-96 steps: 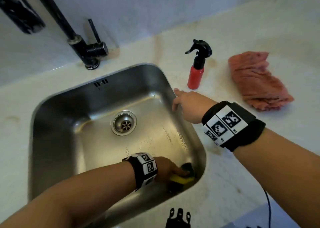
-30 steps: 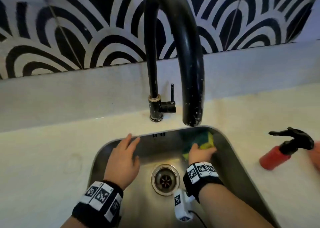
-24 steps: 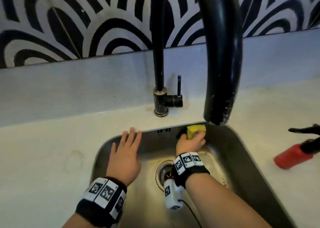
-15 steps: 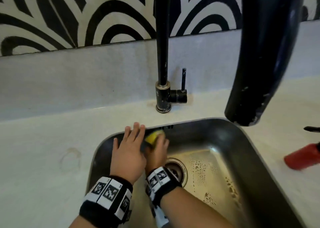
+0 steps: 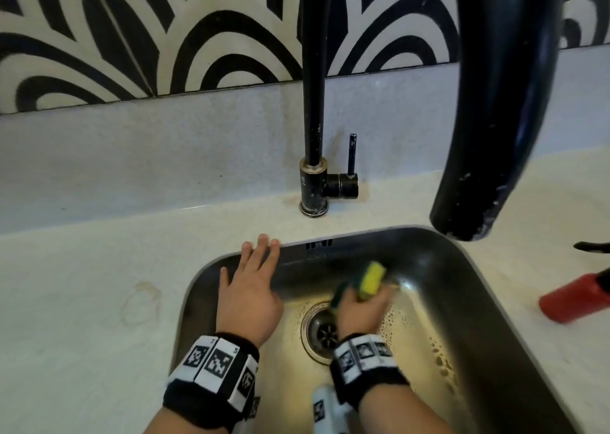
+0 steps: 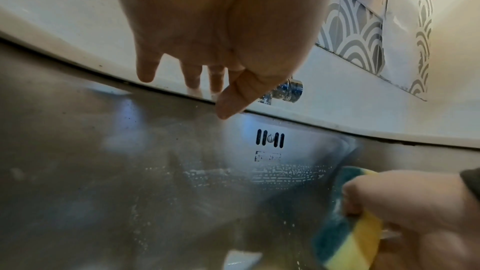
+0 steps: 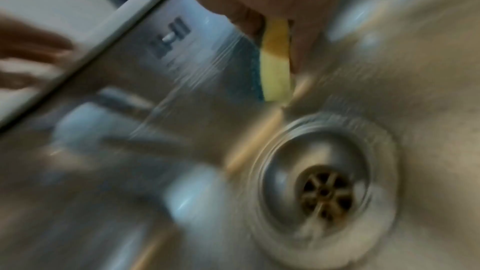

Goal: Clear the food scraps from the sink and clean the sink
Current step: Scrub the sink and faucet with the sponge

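Note:
My right hand (image 5: pixel 359 305) grips a yellow and green sponge (image 5: pixel 371 278) low against the back wall of the steel sink (image 5: pixel 439 268), just beyond the drain (image 5: pixel 321 333). The left wrist view shows the sponge (image 6: pixel 348 239) in those fingers (image 6: pixel 394 196); the blurred right wrist view shows the sponge (image 7: pixel 275 65) above the drain (image 7: pixel 324 192). My left hand (image 5: pixel 252 285) lies flat, fingers straight, on the sink's back-left rim, fingertips (image 6: pixel 145 73) on the white counter. Soap foam (image 5: pixel 396 318) streaks the sink floor. No food scraps show.
A black tap (image 5: pixel 313 103) stands behind the sink, its lever (image 5: pixel 351 156) upright, and its spout (image 5: pixel 488 136) hangs over the sink's right half. A red spray bottle (image 5: pixel 577 298) lies on the white counter (image 5: pixel 82 301) at right.
My right hand has swept the sponge from the sink's back wall beside my left hand rightward and down toward the drain. My left hand stays on the back-left rim.

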`<state>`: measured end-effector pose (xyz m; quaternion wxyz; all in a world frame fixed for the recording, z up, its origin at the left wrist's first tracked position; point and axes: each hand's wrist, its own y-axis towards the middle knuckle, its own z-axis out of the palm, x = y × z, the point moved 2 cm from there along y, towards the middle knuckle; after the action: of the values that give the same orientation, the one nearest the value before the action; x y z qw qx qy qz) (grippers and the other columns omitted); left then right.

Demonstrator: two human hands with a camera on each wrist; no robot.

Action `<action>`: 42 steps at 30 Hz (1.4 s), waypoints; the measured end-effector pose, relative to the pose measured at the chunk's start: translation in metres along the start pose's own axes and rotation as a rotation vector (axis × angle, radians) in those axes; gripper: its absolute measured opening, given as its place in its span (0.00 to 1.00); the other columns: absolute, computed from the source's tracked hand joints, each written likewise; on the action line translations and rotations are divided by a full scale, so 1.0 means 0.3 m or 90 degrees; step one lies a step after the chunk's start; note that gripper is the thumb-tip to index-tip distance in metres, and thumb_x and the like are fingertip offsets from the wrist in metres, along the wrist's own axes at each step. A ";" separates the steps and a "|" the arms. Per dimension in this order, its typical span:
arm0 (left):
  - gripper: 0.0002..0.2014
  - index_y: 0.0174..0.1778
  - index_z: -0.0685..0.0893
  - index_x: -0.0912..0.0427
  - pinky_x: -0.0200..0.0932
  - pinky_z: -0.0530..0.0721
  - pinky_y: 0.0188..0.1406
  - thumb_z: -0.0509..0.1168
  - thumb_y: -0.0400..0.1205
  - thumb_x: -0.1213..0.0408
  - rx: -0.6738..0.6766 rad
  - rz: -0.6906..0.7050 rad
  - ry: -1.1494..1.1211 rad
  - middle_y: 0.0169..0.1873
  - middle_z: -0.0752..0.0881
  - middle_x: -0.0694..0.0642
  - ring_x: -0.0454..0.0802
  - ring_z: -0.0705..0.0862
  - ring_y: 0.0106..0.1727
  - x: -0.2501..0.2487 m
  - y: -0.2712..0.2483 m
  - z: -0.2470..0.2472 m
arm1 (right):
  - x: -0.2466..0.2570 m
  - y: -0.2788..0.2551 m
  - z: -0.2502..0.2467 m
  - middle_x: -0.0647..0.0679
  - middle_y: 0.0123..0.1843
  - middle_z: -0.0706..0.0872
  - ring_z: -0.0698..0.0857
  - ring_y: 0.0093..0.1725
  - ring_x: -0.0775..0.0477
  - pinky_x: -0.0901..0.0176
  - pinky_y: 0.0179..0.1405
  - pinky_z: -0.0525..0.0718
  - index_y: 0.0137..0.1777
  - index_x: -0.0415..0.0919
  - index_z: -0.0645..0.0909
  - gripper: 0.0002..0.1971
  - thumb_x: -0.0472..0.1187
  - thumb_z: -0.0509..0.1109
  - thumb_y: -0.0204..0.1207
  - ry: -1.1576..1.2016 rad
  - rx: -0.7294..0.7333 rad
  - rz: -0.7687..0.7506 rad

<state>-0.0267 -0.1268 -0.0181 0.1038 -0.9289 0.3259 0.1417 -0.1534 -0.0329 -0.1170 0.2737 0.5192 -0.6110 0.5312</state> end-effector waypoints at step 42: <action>0.19 0.60 0.84 0.49 0.45 0.79 0.61 0.56 0.79 0.48 -0.126 0.087 -0.853 0.53 0.90 0.49 0.45 0.88 0.56 -0.517 -0.356 -0.455 | 0.874 -0.174 -0.544 0.43 0.58 0.84 0.82 0.55 0.43 0.50 0.56 0.81 0.63 0.50 0.67 0.12 0.39 0.59 0.82 -0.018 0.437 -0.359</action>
<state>-0.0480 0.0053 0.1721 0.1884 -0.6234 0.2345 0.7218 -0.2220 0.0348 0.1810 0.2112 0.7336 -0.2372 0.6007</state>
